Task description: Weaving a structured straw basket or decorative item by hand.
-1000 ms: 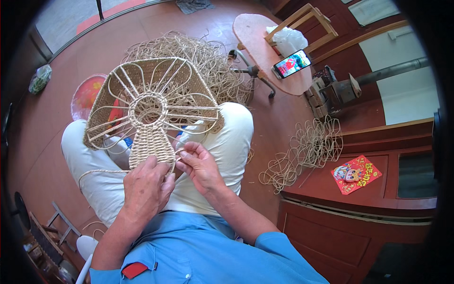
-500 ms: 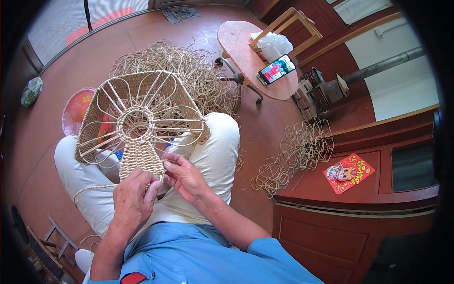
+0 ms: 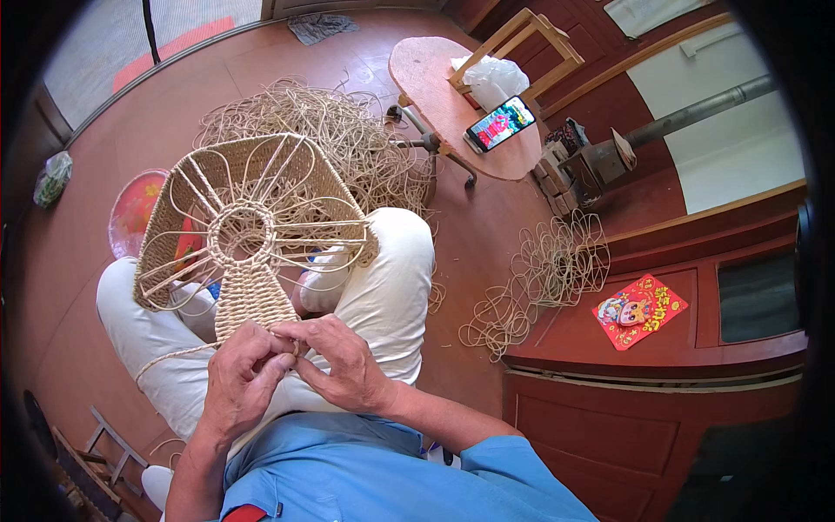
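A wicker piece [image 3: 241, 230] of tan straw cord rests across my knees. It has a wide woven rim, wire spokes and a wrapped ring near its middle. From the ring a tightly woven panel [image 3: 250, 300] widens toward me. My left hand [image 3: 242, 378] is closed on the panel's near edge. My right hand [image 3: 346, 364] is closed beside it, thumb and fingers pinching cord at the panel's near right corner; the fingertips of both hands nearly meet and partly hide that edge. A loose cord [image 3: 174, 355] trails leftward from under my left hand over my thigh.
Behind the wicker piece lies a big tangled heap of cord [image 3: 296, 109]. A smaller coil [image 3: 557, 261] is on the floor at right. A round table [image 3: 426, 74] holds a phone [image 3: 501, 123] and a white bag [image 3: 494, 83]. A red cabinet [image 3: 600, 426] stands at right.
My right hand has moved down and left from the panel's right side to its near edge, against my left hand. The view has shifted slightly.
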Demonstrator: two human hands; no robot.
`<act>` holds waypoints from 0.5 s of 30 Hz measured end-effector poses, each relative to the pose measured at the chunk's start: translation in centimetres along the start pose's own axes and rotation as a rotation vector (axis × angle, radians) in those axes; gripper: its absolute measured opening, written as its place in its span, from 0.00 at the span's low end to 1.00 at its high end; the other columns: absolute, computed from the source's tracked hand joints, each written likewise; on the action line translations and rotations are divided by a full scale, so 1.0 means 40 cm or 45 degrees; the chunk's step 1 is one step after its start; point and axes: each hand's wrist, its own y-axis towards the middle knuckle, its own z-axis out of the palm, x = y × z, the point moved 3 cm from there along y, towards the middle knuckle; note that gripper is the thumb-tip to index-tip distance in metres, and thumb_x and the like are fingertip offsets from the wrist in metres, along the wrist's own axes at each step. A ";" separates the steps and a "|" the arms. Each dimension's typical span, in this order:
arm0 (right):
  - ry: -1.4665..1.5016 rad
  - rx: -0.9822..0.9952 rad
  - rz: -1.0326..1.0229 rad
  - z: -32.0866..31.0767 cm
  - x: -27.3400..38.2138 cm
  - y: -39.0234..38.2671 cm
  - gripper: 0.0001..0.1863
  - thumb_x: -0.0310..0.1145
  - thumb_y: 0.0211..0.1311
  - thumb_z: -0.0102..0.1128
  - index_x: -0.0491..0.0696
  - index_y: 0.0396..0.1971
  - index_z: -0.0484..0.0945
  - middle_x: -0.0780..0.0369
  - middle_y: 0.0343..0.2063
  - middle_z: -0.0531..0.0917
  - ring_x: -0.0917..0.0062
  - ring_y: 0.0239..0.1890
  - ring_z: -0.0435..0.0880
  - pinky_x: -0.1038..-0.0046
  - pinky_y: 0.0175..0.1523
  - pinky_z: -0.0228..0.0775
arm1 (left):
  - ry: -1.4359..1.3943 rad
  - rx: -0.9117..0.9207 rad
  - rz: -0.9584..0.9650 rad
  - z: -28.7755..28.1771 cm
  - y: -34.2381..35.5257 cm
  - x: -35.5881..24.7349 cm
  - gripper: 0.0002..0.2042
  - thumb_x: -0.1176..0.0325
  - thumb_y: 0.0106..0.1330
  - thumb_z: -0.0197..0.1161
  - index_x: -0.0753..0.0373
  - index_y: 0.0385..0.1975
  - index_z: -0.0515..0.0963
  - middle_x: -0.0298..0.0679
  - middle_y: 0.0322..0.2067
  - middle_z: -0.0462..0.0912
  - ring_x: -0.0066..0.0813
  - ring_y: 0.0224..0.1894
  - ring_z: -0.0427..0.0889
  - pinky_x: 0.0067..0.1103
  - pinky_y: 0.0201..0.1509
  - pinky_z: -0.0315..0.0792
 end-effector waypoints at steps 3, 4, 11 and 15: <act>-0.028 0.086 0.018 0.005 -0.011 0.006 0.30 0.19 0.54 0.72 0.48 0.59 0.81 0.61 0.47 0.86 0.68 0.45 0.83 0.66 0.53 0.75 | -0.049 -0.040 0.117 -0.004 -0.006 0.000 0.02 0.77 0.63 0.67 0.66 0.34 0.84 0.39 0.32 0.78 0.31 0.32 0.79 0.27 0.36 0.73; -0.024 0.088 -0.009 0.002 -0.017 0.007 0.29 0.19 0.54 0.73 0.47 0.59 0.81 0.62 0.45 0.87 0.68 0.43 0.83 0.66 0.52 0.75 | -0.090 -0.047 0.059 -0.004 -0.007 -0.002 0.02 0.78 0.63 0.66 0.66 0.34 0.84 0.39 0.33 0.79 0.30 0.33 0.80 0.26 0.37 0.73; -0.181 0.042 -0.232 -0.020 0.013 0.056 0.21 0.22 0.55 0.73 0.49 0.51 0.84 0.65 0.32 0.85 0.70 0.31 0.82 0.69 0.47 0.74 | -0.195 -0.193 -0.141 0.008 -0.007 0.051 0.05 0.80 0.64 0.66 0.65 0.38 0.82 0.40 0.35 0.81 0.30 0.35 0.81 0.24 0.38 0.74; -0.228 0.179 -0.122 -0.054 0.005 0.036 0.13 0.29 0.56 0.74 0.52 0.41 0.82 0.69 0.22 0.78 0.72 0.28 0.78 0.68 0.41 0.67 | 0.023 -0.243 0.076 -0.006 0.008 0.025 0.07 0.81 0.63 0.65 0.64 0.39 0.82 0.41 0.35 0.80 0.35 0.36 0.82 0.28 0.39 0.75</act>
